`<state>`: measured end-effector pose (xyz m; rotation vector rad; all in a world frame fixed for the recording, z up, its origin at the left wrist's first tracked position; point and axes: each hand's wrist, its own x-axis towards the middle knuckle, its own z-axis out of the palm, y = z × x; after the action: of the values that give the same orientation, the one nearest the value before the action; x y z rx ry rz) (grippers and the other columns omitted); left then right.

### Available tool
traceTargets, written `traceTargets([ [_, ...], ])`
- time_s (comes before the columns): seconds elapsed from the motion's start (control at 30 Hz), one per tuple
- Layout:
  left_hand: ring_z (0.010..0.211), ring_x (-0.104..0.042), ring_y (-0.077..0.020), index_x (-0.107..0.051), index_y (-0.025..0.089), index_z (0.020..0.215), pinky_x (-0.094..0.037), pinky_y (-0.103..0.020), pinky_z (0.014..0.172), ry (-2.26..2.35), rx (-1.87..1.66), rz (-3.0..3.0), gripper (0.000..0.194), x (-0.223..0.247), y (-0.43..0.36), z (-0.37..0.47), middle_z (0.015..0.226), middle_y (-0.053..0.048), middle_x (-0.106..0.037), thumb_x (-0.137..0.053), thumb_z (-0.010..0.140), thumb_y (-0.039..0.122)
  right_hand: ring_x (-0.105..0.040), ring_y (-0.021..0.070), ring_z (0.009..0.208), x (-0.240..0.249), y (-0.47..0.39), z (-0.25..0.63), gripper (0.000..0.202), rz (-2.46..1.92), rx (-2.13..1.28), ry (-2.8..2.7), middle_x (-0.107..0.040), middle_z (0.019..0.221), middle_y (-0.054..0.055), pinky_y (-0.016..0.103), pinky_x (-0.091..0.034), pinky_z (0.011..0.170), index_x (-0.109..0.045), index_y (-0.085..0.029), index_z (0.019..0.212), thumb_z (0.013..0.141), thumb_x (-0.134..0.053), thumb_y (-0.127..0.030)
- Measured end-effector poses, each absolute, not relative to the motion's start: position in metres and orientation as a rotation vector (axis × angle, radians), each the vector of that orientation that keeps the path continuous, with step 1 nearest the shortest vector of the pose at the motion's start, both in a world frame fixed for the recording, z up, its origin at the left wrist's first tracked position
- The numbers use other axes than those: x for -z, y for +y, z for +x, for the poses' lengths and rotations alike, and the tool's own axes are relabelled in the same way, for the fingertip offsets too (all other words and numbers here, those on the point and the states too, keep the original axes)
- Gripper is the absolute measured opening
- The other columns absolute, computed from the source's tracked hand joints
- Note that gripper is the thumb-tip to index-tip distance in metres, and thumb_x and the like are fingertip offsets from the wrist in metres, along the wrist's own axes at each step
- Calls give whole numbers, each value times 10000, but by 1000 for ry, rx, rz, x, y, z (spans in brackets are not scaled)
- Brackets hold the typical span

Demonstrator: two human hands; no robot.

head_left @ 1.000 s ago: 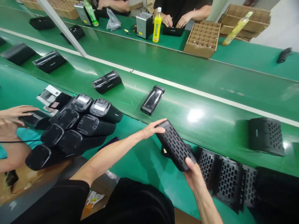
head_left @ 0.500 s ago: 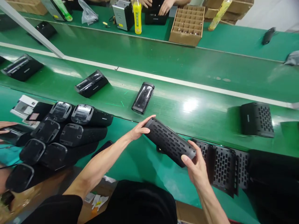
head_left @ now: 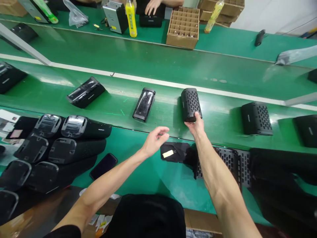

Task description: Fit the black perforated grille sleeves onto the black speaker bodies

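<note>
On the green belt, my right hand (head_left: 195, 125) grips the near end of a black housing with a slotted cover (head_left: 192, 100). The thumb lies on its slotted face and the fingers are at its lower end, partly hidden. My left hand (head_left: 156, 141) is empty, fingers loosely bent and apart, above the front edge of the belt. Below it on the green table lies a flat black piece with a yellow label (head_left: 174, 152). Slotted black panels (head_left: 226, 160) stand partly behind my right forearm. Left of the held housing, a housing with a glossy face (head_left: 144, 104) lies on the belt.
Stacked black housings (head_left: 76, 150) fill the table's left side, beside a black phone (head_left: 104, 166). Another slotted housing (head_left: 257, 118) sits farther right on the belt. Across it are a divided carton (head_left: 183, 28), a yellow bottle (head_left: 131, 19) and a co-worker's hand (head_left: 153, 6).
The slotted housing has moved from above the table, held in both hands, to the belt. My left hand has let go; my right still holds it. The view has shifted rightward.
</note>
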<state>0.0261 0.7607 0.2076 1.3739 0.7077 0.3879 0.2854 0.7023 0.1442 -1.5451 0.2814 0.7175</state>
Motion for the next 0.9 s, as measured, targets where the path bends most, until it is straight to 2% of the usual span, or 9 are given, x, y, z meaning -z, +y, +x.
traceTargets([
  [0.1, 1033, -665, -220, -721, 177, 1101, -521, -340, 922, 816, -240, 1352, 342, -187, 739, -1, 1140, -90, -742, -678, 900, 450, -638, 177, 687, -156, 667, 295, 503, -1656, -673, 236, -632, 835, -5, 376, -577, 651, -570, -209, 1110, 741, -825, -436],
  [0.17, 956, -666, -207, -714, 181, 1068, -527, -333, 857, 903, -198, 1312, 335, -166, 724, -20, 1087, -79, -745, -665, 893, 462, -617, 163, 691, -168, 617, 282, 496, -1775, -572, 151, -646, 845, 2, 331, -545, 659, -627, -189, 1069, 694, -856, -419],
  [0.27, 861, -653, -183, -702, 181, 1023, -522, -309, 764, 981, -134, 1205, 324, -143, 702, -44, 991, -64, -733, -667, 871, 465, -617, 204, 727, -177, 529, 237, 436, -2222, -350, -117, -699, 791, 50, 338, -514, 696, -723, -167, 912, 756, -752, -574],
  [0.33, 839, -648, -172, -698, 172, 998, -513, -291, 724, 1017, -77, 1120, 308, -136, 687, -54, 966, -67, -726, -678, 857, 445, -661, 251, 755, -171, 483, 200, 562, -2379, -467, -195, -746, 826, 90, 371, -515, 730, -762, -161, 919, 748, -691, -691],
  [0.4, 823, -644, -163, -695, 160, 976, -502, -277, 696, 1039, -27, 1059, 283, -135, 674, -58, 959, -76, -725, -692, 846, 412, -689, 285, 793, -160, 457, 169, 642, -2517, -545, -252, -767, 896, 121, 402, -520, 771, -791, -159, 977, 745, -631, -736],
  [0.57, 801, -631, -145, -691, 150, 961, -488, -256, 671, 975, 15, 1043, 248, -139, 659, -54, 945, -73, -710, -703, 849, 371, -699, 335, 921, -145, 452, 143, 588, -2671, -464, -253, -760, 1084, 178, 437, -507, 823, -817, -165, 1059, 833, -511, -613],
  [0.77, 805, -619, -121, -674, 151, 988, -491, -225, 661, 926, 6, 1052, 243, -139, 655, -47, 976, -67, -681, -695, 890, 373, -707, 328, 846, -143, 457, 155, 417, -2630, -476, -213, -786, 882, 134, 418, -502, 800, -824, -200, 903, 759, -606, -525],
  [0.9, 763, -632, -116, -653, 153, 1016, -543, -246, 668, 868, 67, 1034, 247, -140, 643, -23, 989, -72, -666, -698, 903, 368, -696, 331, 879, -146, 461, 150, 498, -2552, -409, -188, -783, 938, 140, 437, -494, 844, -819, -173, 1000, 737, -604, -536],
])
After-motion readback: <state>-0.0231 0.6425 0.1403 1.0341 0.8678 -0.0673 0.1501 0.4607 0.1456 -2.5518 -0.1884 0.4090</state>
